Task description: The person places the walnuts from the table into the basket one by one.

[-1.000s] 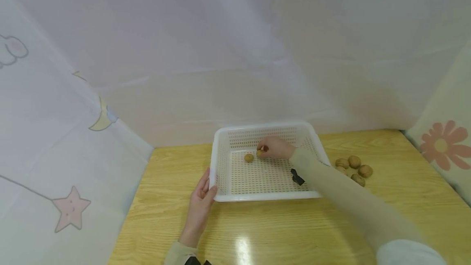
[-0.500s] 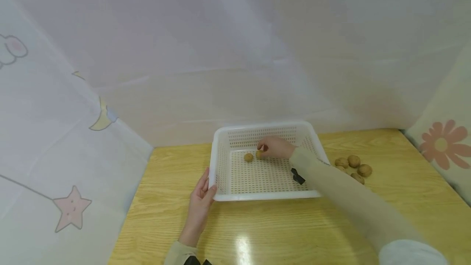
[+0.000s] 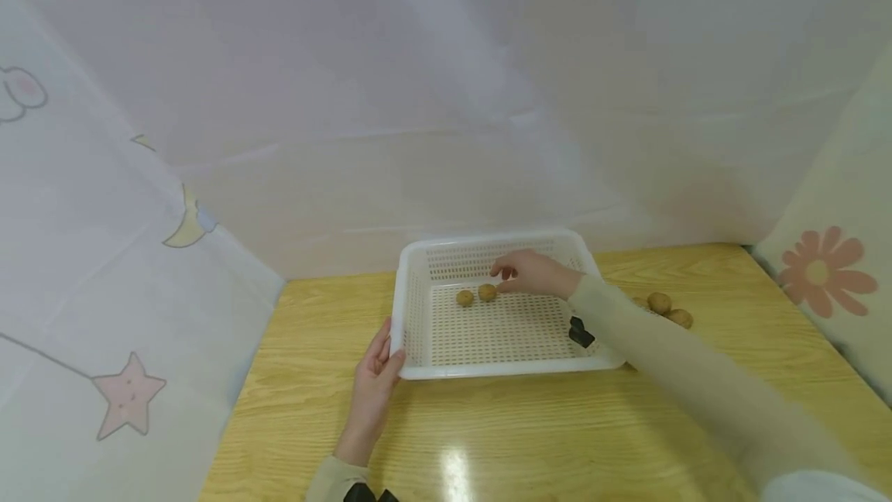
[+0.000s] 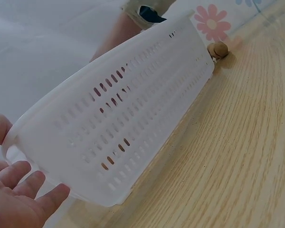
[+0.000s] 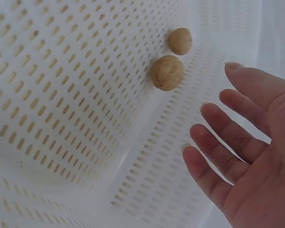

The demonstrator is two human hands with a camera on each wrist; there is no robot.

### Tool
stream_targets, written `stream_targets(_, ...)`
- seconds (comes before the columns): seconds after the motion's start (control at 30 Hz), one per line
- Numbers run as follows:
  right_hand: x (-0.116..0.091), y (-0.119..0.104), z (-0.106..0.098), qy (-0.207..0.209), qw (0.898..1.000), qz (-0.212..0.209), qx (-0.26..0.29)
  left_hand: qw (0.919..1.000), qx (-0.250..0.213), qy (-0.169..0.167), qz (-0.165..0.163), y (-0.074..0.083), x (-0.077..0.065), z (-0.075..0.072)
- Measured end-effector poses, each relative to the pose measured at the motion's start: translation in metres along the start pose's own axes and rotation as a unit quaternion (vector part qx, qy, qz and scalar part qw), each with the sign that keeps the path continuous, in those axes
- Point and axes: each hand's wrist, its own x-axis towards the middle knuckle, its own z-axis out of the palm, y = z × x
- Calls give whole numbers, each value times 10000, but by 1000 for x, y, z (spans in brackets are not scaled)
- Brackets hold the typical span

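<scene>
The left hand (image 3: 376, 378) grips the white basket (image 3: 502, 369) at its front-left corner. Inside the basket, the right hand (image 3: 535, 273), fingers parted, holds nothing, beside two walnuts (image 3: 487, 293). The right sleeve (image 3: 672, 351) crosses the basket's right rim, partly hiding loose walnuts (image 3: 659, 302) outside; behind the basket, a pale backdrop (image 3: 446, 99).

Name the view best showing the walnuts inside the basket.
Right wrist: both walnuts appear large and unobstructed. Head shows them small; left wrist gives only brown glimpses, probably theirs, through slots in the basket.
</scene>
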Motion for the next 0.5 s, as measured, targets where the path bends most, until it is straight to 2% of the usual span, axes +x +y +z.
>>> stream_targets(0.5, -57, 1, -30, 382, 9990, -167, 147, 9999, -84, 49, -75, 3, -1, 3)
